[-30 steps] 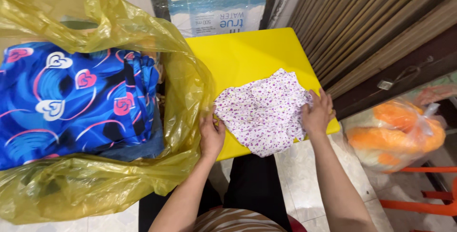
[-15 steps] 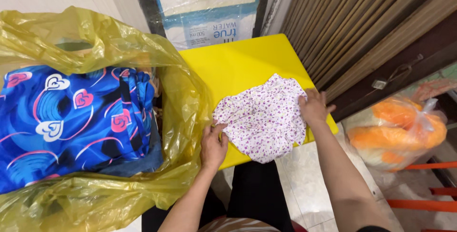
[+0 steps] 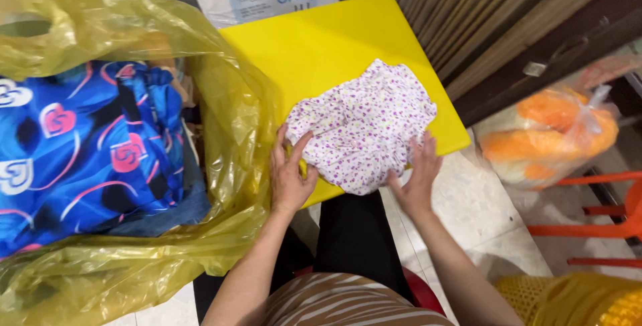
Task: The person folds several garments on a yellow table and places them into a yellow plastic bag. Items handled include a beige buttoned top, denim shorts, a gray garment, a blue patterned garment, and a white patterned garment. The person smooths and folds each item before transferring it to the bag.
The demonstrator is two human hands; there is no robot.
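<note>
The person is sitting at a yellow tabletop (image 3: 321,45), working a small white cloth with purple flowers (image 3: 364,125) lying at its near right corner. The left hand (image 3: 291,175) is resting on the cloth's near left edge, fingers spread flat, grip open and closed on nothing. The right hand (image 3: 418,179) is pressing the near right edge, also flat and open-fingered. The cloth is bunching and wrinkling in the middle. To do this well, I'd judge the palms should be sweeping outward from the centre so creases run off the edges. A big yellow plastic bag (image 3: 234,132) holding blue patterned fabric (image 3: 87,145) is sitting just left, touching the tabletop.
</note>
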